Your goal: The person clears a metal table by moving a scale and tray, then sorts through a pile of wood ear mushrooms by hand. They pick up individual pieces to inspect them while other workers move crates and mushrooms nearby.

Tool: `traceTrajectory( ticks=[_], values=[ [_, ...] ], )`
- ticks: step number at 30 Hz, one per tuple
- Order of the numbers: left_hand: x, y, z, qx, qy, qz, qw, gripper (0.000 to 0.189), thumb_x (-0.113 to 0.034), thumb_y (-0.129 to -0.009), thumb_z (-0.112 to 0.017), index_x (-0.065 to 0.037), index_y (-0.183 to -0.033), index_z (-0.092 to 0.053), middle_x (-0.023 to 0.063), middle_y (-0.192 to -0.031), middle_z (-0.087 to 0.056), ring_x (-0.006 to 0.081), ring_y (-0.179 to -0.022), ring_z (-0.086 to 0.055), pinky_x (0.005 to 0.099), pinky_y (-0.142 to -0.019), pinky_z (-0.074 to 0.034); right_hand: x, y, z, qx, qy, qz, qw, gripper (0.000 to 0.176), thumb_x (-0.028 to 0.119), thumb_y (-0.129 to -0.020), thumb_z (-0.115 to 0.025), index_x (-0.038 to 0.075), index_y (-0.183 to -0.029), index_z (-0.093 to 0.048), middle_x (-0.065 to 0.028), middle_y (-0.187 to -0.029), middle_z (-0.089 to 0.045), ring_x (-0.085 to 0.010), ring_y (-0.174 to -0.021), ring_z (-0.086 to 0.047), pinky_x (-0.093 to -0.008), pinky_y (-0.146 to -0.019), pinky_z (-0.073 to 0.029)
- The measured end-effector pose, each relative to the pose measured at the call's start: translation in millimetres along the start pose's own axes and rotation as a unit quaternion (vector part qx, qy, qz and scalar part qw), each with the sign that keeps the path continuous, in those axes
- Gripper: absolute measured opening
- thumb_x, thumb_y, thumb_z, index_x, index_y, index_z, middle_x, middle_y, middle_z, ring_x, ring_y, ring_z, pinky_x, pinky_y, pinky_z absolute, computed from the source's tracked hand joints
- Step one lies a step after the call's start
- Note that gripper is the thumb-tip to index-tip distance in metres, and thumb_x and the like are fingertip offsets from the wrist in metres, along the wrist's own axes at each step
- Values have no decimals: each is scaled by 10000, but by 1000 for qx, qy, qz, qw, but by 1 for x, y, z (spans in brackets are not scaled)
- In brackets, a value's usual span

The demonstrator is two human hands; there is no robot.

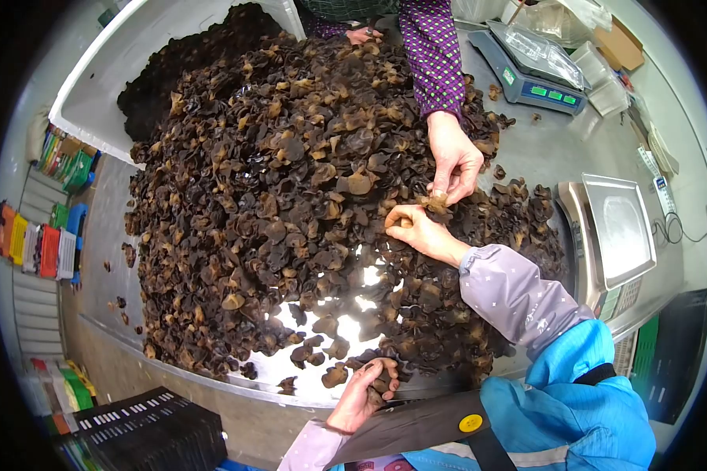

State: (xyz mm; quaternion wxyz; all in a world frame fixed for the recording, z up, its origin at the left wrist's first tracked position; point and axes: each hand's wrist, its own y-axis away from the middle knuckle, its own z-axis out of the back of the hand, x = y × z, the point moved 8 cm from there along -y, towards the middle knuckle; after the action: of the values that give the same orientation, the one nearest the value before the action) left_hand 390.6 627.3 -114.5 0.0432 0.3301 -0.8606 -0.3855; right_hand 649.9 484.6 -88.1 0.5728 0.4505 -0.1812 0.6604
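Note:
Dark brown, curled mushroom-like pieces lie in a large heap on a metal table. At the near edge, my left hand has its fingers curled around several dark pieces. My right hand, in a pale grey sleeve, reaches over the right part of the heap with thumb and forefinger bent together; whatever may be between them is too small to make out. Just above it, a co-worker's hand in a purple dotted sleeve pinches a brownish piece.
A white bin stands tipped at the upper left. Two scales, one blue-grey and one with a steel tray, stand on the right. Coloured crates are at the far left, black crates at the lower left.

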Motion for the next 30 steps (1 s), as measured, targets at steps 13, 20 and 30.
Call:
traceTrajectory(
  ticks=[13,20,30],
  values=[
    [-1,-1,1,4,2,1,1000,236,-215,-905,-533,-24,-1044,-543,76,-886,-573,195,-743,-560,263,-566,-435,17,69,46,-67,-518,-33,852,599,105,-807,-662,119,-1295,-315,-68,-1130,-517,-147,-849,-585,-260,-586,-500],
    [-2,-4,1,32,-3,-5,999,248,-236,-915,-518,-34,-1058,-535,73,-911,-563,196,-782,-560,268,-586,-446,10,76,50,-108,-483,-17,869,252,206,-905,-568,9,-1059,-534,-50,-851,-603,-84,-581,-555,-185,-486,-446],
    [-5,4,-4,-18,120,-16,993,447,-404,-920,-452,-40,-1176,-487,155,-1137,-534,320,-1041,-544,472,-893,-483,105,155,-61,285,49,225,930,345,342,-810,-613,51,-994,-579,-140,-767,-627,-288,-655,-626,-399,-569,-481]
  ],
)
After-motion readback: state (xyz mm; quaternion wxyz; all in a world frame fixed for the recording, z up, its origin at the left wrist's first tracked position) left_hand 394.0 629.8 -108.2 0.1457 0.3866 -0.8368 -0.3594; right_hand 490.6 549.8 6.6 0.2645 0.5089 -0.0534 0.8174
